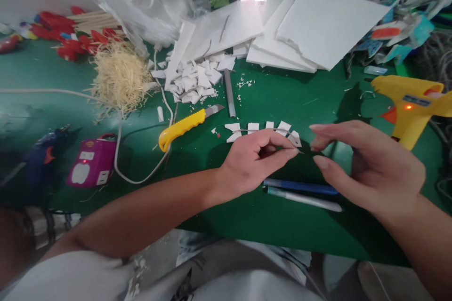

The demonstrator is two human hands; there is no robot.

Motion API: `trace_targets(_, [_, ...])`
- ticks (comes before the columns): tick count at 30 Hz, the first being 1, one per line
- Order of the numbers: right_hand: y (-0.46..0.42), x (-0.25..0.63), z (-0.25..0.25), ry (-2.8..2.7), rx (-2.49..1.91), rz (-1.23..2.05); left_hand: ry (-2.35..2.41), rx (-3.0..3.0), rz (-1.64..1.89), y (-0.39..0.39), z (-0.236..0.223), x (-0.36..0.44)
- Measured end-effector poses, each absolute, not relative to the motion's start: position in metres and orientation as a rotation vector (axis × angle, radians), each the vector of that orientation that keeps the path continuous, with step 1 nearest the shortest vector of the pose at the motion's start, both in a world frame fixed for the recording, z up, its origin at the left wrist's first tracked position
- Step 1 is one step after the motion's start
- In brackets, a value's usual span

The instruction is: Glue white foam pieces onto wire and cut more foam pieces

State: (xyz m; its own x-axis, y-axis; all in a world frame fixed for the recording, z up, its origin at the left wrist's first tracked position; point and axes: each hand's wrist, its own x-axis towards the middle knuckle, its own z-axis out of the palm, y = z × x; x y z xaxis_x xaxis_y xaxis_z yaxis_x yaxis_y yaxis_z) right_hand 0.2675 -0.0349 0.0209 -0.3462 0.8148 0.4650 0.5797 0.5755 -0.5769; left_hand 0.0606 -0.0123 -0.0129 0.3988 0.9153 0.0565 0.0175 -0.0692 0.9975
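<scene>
While the right hand [384, 169] gapes empty, the left hand [252, 162], pinched on what I cannot tell, is nearer the foam pieces [253, 127], rowed sideways just beyond.

Shows a purple socket box [90, 164] at left, a straw heap [122, 75] beyond it, red objects [68, 50] farther left, and a clear plastic bag [151, 9] behind.

I had a green tabletop [289, 230], white chips [269, 125] and a grey strand [260, 129] mid-frame, yellow cutter [181, 129] left of centre, white foam sheets [328, 23] upper right, yellow glue gun [411, 103] far right, magenta socket box [92, 162] lower left. My shirt [240, 273] was pale, dark-printed.
</scene>
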Motion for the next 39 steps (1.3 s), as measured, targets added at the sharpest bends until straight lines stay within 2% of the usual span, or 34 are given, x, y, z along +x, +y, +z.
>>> trace_targets(14, [-0.037, 0.264, 0.020, -2.215, -1.065, 0.212, 0.842, 1.367, 0.877, -0.011, -0.011, 0.063])
trace_targets(27, [-0.042, 0.265, 0.025, -2.236, -1.090, 0.392, 0.765, 1.447, 0.743, -0.013, -0.009, 0.061])
trace_targets(31, [-0.041, 0.264, 0.023, -2.152, -1.141, 0.451, 0.843, 1.379, 0.820, -0.013, -0.011, 0.061])
trace_targets(39, [-0.035, 0.264, 0.015, -2.173, -1.043, 0.265, 0.867, 1.303, 0.881, -0.014, -0.014, 0.063])
